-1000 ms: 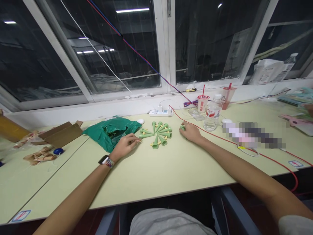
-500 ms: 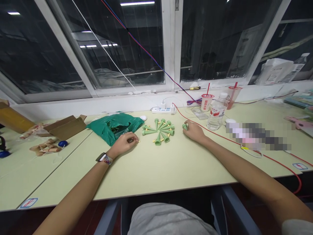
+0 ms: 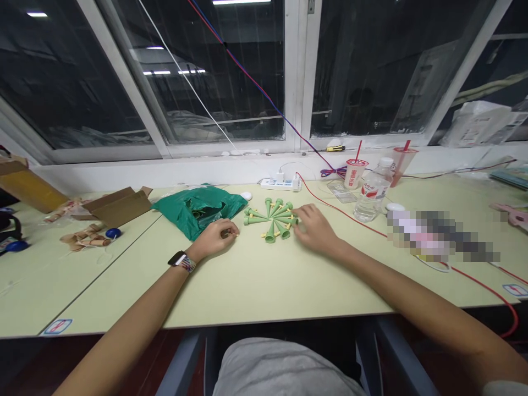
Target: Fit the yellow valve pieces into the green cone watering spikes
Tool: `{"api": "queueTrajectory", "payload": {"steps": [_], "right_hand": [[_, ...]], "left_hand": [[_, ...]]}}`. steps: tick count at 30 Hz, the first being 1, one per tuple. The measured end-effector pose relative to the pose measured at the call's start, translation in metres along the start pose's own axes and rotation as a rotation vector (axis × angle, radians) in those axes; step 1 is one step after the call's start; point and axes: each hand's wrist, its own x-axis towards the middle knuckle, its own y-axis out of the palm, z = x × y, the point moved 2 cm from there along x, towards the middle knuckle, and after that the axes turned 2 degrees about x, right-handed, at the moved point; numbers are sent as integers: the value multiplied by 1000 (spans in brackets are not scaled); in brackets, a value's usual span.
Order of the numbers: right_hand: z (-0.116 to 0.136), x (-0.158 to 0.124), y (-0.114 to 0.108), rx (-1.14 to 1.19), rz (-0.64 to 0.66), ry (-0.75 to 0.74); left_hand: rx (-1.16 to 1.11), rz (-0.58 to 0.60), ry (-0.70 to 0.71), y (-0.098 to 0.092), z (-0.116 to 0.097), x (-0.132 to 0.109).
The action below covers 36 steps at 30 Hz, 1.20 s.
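fan of green plastic cones lies on a pale green desk, straight ahead of the person, its long narrow cones radiating from one shared centre like spokes, with small yellow parts showing among them. the right hand is the nearer of the two: it comes in from the lower right, palm down, fingers loosely spread and curved, the fingertips touching the fan's right edge. nothing clearly sits between those fingers. the left hand rests just left of the fan, not touching it, with its forearm angled in from the lower left and a wristwatch on the wrist. its fingers and thumb are pressed together in a pinch on a small yellow piece that pokes out towards the fan; most of the piece is hidden by the fingers. a crumpled green plastic bag lies just behind the left hand. beyond the fan stand a white power strip and, further right, a clear water bottle.
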Motion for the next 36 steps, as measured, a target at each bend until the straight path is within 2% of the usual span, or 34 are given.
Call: {"api": "queueTrajectory", "payload": {"steps": [3, 7, 9, 12, 15, 18, 20, 22, 25, 27, 29, 32, 36], "right_hand": [[34, 7, 16, 66, 118, -190], [52, 17, 37, 64, 263, -197], [56, 19, 42, 72, 295, -218], [63, 18, 44, 89, 256, -329], [71, 17, 40, 109, 151, -468], [78, 17, 32, 201, 42, -500], [79, 17, 25, 336, -9, -414], [76, 17, 20, 523, -24, -224], [70, 15, 20, 828, 35, 107], [69, 15, 25, 1020, 105, 238], [70, 14, 30, 1172, 168, 310], [74, 13, 35, 1257, 198, 362], [74, 12, 34, 1263, 141, 378]], "left_hand": [[-13, 9, -16, -2, 0, -2], [23, 11, -12, -6, 1, -4], [65, 13, 14, -7, 1, -4], [96, 7, 40, -9, -1, -4], [94, -26, 56, -10, -5, -3], [75, -72, 81, -11, -12, -4], [36, -112, 100, -12, -20, -4], [-20, -183, 106, -11, -30, -4], [-93, -304, 122, -6, -50, -4], [-125, -324, 180, 0, -65, -4], [-152, -287, 243, 7, -79, -3], [-208, -209, 282, 14, -91, -3], [-290, -179, 206, 17, -99, -3]]}}
